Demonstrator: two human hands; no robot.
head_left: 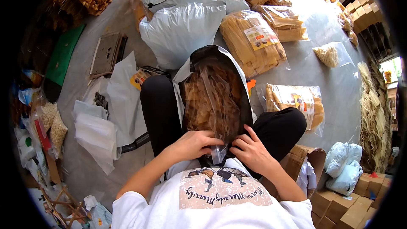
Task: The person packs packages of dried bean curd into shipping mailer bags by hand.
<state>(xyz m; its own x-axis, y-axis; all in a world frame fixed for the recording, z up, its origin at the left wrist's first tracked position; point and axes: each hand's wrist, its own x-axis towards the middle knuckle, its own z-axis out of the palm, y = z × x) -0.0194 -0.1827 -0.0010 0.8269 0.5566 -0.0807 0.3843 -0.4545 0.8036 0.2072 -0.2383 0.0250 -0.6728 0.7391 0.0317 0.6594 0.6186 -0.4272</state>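
A clear plastic bag (212, 97) full of brown, flat dried pieces lies inside a grey mailing bag (181, 78) with a black lining, between my bent knees. My left hand (193, 145) has its fingers closed on the near end of the clear bag, close to its folded strip. Opposite it, my right hand (252, 150) grips the near right edge of the mailing bag with curled fingers, one finger lying along the black lining. The exact hold of the right fingertips is partly hidden.
Filled grey mailing bags (182, 29) are piled ahead. Labelled clear packs of yellowish strips (254, 42) lie to the right, one pack (296, 104) beside my knee. Flat mailing bags (125, 97) spread at left. Cardboard boxes (339, 205) stand at lower right.
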